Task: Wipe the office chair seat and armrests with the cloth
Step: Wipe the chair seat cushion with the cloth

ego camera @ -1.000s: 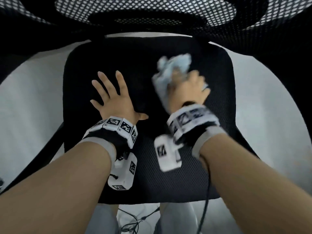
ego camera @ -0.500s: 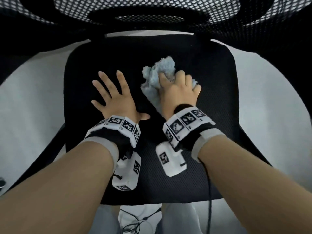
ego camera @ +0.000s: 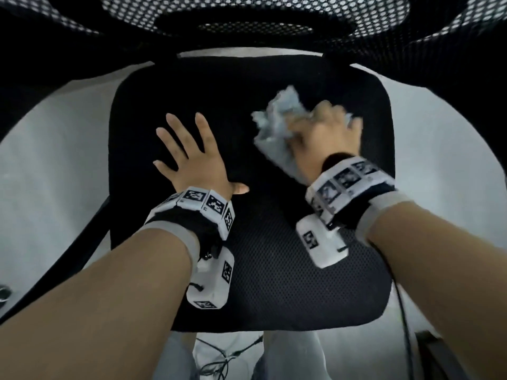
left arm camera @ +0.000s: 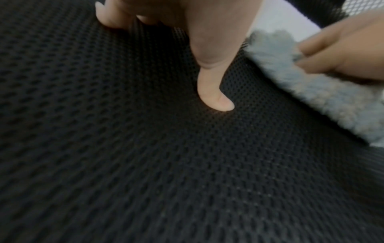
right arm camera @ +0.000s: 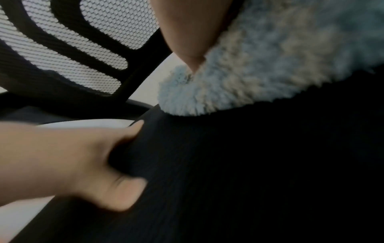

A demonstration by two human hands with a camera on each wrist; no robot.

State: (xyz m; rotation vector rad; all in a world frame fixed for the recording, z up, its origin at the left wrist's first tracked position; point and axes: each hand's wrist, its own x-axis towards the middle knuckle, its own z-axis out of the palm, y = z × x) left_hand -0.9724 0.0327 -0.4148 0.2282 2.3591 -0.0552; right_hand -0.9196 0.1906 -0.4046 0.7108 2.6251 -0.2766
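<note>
The black mesh seat (ego camera: 263, 283) of the office chair fills the middle of the head view. My right hand (ego camera: 326, 133) grips a crumpled light blue cloth (ego camera: 277, 124) and presses it on the seat's back right part; the hand is blurred by motion. The right wrist view shows the cloth (right arm camera: 270, 65) fluffy under my thumb (right arm camera: 187, 32). My left hand (ego camera: 192, 160) lies flat on the seat's left half with its fingers spread and holds nothing. In the left wrist view its thumb (left arm camera: 216, 98) rests on the mesh (left arm camera: 145, 164), with the cloth (left arm camera: 311, 92) just to its right.
The perforated mesh backrest (ego camera: 255, 12) rises behind the seat. A black chair strut (ego camera: 68, 259) slants along the seat's left side. Pale floor (ego camera: 41, 160) lies on both sides. Loose cables (ego camera: 227, 355) lie below the seat's front edge between my legs.
My right hand slid the cloth left towards the seat's middle, then back to the right. The left hand has stayed flat in the same spot.
</note>
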